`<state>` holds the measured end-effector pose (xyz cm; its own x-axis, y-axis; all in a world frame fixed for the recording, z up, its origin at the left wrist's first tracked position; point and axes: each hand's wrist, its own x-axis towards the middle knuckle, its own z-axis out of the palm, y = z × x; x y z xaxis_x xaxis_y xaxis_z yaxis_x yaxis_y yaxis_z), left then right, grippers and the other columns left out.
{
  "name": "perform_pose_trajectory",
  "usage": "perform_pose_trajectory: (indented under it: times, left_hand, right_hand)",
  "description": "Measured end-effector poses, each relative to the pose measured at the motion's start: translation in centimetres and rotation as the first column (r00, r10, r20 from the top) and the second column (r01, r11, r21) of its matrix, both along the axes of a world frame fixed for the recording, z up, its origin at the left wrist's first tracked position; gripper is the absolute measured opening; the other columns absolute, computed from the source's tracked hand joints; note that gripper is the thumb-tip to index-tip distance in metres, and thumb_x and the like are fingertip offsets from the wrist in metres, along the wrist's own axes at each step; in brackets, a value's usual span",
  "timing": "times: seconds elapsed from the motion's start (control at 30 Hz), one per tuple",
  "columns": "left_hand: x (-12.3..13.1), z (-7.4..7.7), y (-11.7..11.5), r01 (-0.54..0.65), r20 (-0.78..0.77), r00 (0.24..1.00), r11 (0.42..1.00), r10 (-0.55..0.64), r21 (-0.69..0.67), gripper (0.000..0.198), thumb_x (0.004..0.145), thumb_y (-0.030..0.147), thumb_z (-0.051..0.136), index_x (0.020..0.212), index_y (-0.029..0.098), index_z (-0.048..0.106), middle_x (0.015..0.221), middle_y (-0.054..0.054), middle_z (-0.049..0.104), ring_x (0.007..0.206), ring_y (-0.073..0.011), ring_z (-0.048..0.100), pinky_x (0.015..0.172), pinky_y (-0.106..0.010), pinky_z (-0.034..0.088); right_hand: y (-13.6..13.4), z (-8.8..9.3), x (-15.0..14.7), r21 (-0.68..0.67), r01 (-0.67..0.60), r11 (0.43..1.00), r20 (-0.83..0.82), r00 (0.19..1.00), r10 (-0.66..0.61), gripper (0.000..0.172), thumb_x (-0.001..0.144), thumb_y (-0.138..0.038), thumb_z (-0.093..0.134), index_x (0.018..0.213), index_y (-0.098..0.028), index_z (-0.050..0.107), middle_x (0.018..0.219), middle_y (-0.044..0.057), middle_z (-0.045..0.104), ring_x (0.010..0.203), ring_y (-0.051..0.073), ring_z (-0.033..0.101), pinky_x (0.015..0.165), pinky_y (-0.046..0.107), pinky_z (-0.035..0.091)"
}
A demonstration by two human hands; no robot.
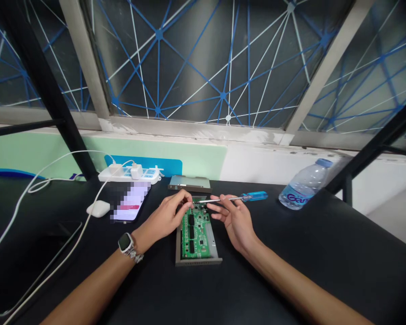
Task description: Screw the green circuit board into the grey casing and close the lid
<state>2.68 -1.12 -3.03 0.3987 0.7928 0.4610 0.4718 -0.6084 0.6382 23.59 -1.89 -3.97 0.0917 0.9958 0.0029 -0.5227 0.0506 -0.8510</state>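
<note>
A green circuit board [196, 234] lies in an open metal case [199, 262] in front of me. My right hand [235, 216] holds a screwdriver with a blue handle [255, 196] by its metal shaft. The shaft points left, over the far end of the board, and the handle sticks out to the right. My left hand [171, 212], with a watch [126, 243] on its wrist, is over the board's far left side. Its thumb and forefinger are pinched close to the screwdriver's tip. Anything between those fingers is too small to make out.
Behind the case lies a flat metal cover [189, 182]. To the left are a phone [135, 203], a white rounded object [99, 208], a power strip [130, 174] and trailing white cables. A water bottle [304, 185] stands at the right on the black table [291, 253], beside a black post.
</note>
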Motion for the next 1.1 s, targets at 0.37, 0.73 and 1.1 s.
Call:
perform_pose_trajectory:
  times: [0.37, 0.73, 1.1]
  left_hand:
    - [-8.0, -0.4, 3.9, -0.162, -0.419, 0.894, 0.987, 0.157, 0.024, 0.01, 0.083, 0.02, 0.053, 0.081, 0.019, 0.062, 0.087, -0.005, 0.063, 0.083, -0.0206, 0.058, 0.078, -0.033, 0.044]
    - [-8.1, -1.9, 4.3, -0.217, -0.503, 0.841, 0.976, 0.2, 0.024, 0.011, 0.078, 0.017, 0.055, 0.078, 0.02, 0.066, 0.086, -0.005, 0.063, 0.081, -0.0216, 0.059, 0.075, -0.033, 0.044]
    - [-3.2, -1.4, 2.0, -0.114, -0.297, 0.942, 0.982, 0.154, 0.149, 0.031, 0.096, 0.029, 0.04, 0.124, 0.021, 0.052, 0.123, -0.009, 0.055, 0.117, -0.0243, 0.051, 0.103, -0.044, 0.041]
  right_hand:
    - [0.5, 0.5, 0.8, 0.022, 0.012, 1.0, 0.046, 0.999, -0.013, 0.033, 0.073, -0.024, 0.078, 0.087, -0.02, 0.048, 0.088, 0.009, 0.076, 0.077, 0.025, 0.075, 0.054, 0.026, 0.059]
    - [0.1, 0.0, 0.3, 0.079, -0.054, 0.995, 0.12, 0.992, 0.044, 0.033, 0.078, -0.029, 0.074, 0.09, -0.021, 0.045, 0.087, 0.008, 0.074, 0.075, 0.025, 0.075, 0.052, 0.027, 0.058]
    - [0.4, -0.2, 0.3, 0.142, -0.078, 0.987, 0.194, 0.98, 0.05, 0.031, 0.083, -0.034, 0.07, 0.09, -0.021, 0.044, 0.081, 0.004, 0.072, 0.068, 0.02, 0.073, 0.053, 0.029, 0.059]
